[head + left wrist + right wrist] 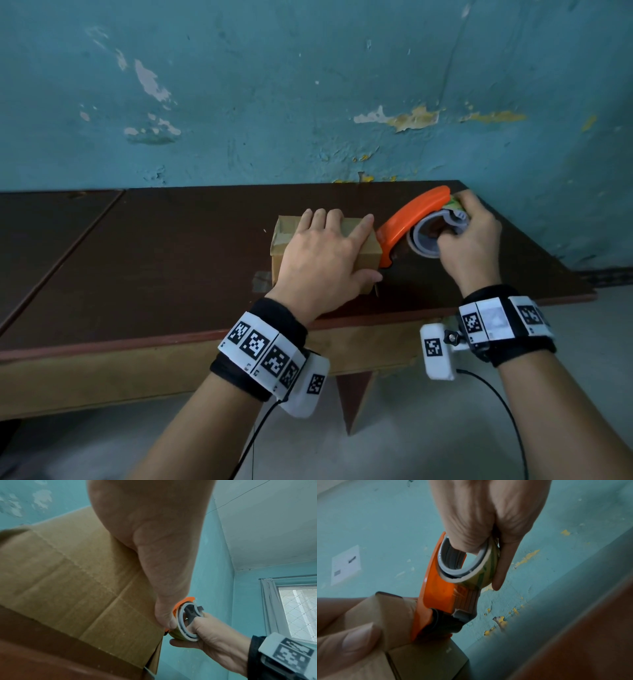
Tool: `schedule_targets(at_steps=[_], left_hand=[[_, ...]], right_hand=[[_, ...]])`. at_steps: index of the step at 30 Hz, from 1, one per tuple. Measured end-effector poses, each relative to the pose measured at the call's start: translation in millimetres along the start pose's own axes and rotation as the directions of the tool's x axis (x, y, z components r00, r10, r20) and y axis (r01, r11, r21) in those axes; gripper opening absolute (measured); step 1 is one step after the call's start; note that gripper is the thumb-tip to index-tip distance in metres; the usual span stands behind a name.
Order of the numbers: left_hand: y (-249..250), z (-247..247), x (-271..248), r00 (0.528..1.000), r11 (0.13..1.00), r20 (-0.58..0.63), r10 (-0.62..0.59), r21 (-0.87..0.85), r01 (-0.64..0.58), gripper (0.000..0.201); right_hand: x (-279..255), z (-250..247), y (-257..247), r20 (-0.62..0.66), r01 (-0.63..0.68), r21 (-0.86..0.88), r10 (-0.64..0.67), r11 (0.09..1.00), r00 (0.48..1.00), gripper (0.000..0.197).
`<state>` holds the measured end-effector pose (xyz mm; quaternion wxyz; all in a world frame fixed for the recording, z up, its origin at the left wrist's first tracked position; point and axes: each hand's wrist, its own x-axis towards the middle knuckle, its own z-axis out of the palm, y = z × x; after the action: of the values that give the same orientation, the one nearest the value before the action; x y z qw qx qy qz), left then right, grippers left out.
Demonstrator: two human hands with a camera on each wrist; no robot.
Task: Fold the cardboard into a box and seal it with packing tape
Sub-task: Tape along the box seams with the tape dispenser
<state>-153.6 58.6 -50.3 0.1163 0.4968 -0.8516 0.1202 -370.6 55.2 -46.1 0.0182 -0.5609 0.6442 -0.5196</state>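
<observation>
Your left hand (322, 253) lies flat on the cardboard box (368, 251) on the worktop (171, 260), fingers spread and straight, thumb down its near side. The box's long axis runs left to right. Your right hand (469, 236), fingers curled through the roll, holds the tape dispenser (407, 219) with its mouth touching the box's right end, so the pull likely runs leftward along that axis, toward your left fingers.

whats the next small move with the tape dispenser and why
Probably draw the tape dispenser leftward across the box top. Its front end sits at the box's right edge, the right hand grips the roll, and the left hand lies flat on the box, steadying it.
</observation>
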Motion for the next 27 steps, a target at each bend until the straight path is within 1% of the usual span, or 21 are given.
schedule_targets(at_steps=[5, 10, 11, 13, 17, 20, 21, 24, 27], left_hand=[[-1, 2, -1, 1.000, 1.000, -0.014, 0.012, 0.004, -0.012, 0.091], [-4, 2, -2, 0.999, 1.000, -0.030, 0.024, 0.004, -0.024, 0.091], [-4, 2, -2, 0.999, 1.000, -0.027, 0.026, 0.003, -0.026, 0.091], [-4, 2, -3, 1.000, 1.000, -0.019, 0.025, 0.003, -0.025, 0.092], [-5, 2, -1, 1.000, 1.000, -0.011, 0.026, 0.011, -0.026, 0.092], [2, 6, -2, 0.998, 0.997, 0.038, 0.054, 0.049, -0.056, 0.095], [5, 8, -3, 0.997, 0.996, 0.046, 0.060, 0.060, -0.063, 0.096], [10, 8, -2, 1.000, 1.000, 0.024, 0.010, 0.019, -0.010, 0.105], [8, 8, 2, 1.000, 0.999, 0.025, 0.012, 0.053, -0.013, 0.099]], right_hand=[[0, -6, -13, 0.019, 0.134, -0.089, -0.133, 0.987, 0.991, 0.040], [-5, -12, -37, 0.056, 0.339, -0.170, -0.334, 0.925, 0.941, 0.034], [-6, -11, -39, 0.055, 0.346, -0.180, -0.342, 0.921, 0.938, 0.034], [-6, -11, -35, 0.052, 0.322, -0.157, -0.318, 0.933, 0.947, 0.036], [-1, -7, -19, 0.062, 0.198, -0.098, -0.193, 0.975, 0.979, 0.041], [-6, 0, -12, 0.090, 0.136, -0.106, -0.127, 0.985, 0.988, 0.043], [-10, 3, -12, 0.083, 0.137, -0.102, -0.129, 0.985, 0.988, 0.043], [-15, 3, -13, -0.041, 0.215, -0.049, -0.217, 0.975, 0.975, 0.039], [-7, 0, -21, 0.010, 0.277, -0.108, -0.277, 0.955, 0.961, 0.033]])
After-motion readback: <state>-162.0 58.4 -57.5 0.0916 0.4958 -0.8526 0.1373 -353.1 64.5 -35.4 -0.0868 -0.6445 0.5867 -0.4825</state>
